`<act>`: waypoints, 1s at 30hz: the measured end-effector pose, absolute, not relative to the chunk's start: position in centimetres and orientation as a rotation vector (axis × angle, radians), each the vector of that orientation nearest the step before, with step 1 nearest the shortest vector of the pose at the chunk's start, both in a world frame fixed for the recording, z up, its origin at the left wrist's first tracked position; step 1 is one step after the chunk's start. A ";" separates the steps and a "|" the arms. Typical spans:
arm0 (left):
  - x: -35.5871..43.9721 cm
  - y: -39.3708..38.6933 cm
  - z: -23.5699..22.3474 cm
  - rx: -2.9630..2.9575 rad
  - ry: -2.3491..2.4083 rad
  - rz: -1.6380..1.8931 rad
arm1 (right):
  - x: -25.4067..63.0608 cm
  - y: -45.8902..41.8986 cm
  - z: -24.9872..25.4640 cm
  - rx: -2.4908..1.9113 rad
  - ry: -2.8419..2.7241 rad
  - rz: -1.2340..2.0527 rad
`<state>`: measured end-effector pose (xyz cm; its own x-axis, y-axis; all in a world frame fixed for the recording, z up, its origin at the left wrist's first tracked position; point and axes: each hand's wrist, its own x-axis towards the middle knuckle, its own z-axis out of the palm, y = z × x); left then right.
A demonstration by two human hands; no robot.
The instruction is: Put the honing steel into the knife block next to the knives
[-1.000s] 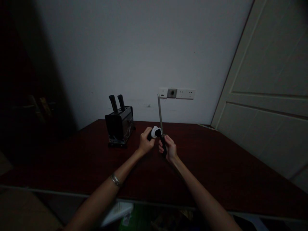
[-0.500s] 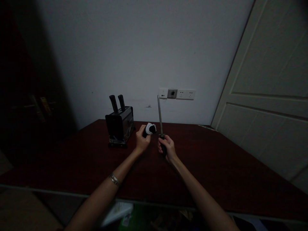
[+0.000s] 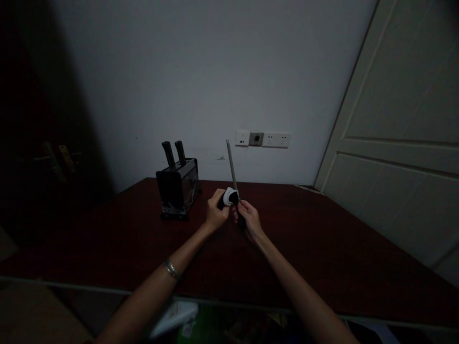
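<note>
My right hand (image 3: 248, 220) is closed around the dark handle of a sharpening steel (image 3: 232, 167), whose thin metal rod points up and leans slightly left. My left hand (image 3: 215, 214) is closed on a small white-and-black object (image 3: 229, 197), held against the base of the rod just above the handle. Both hands hover over the dark red table (image 3: 322, 248), close together. A bracelet (image 3: 172, 268) sits on my left wrist.
A black knife block (image 3: 177, 187) with two dark handles sticking up stands on the table to the left of my hands. A wall socket strip (image 3: 263, 139) is behind the rod. A pale door (image 3: 405, 143) stands at the right.
My left hand moved away to the left with the white-and-black object, then came back against the rod's base. The rod tilted slightly left.
</note>
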<state>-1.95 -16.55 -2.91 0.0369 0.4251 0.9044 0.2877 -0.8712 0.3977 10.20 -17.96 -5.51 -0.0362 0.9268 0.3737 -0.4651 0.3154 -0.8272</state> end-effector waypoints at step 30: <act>-2.0 -13.3 -6.1 2.310 1.119 1.313 | 11.5 -19.4 -3.8 -0.337 -1.029 1.432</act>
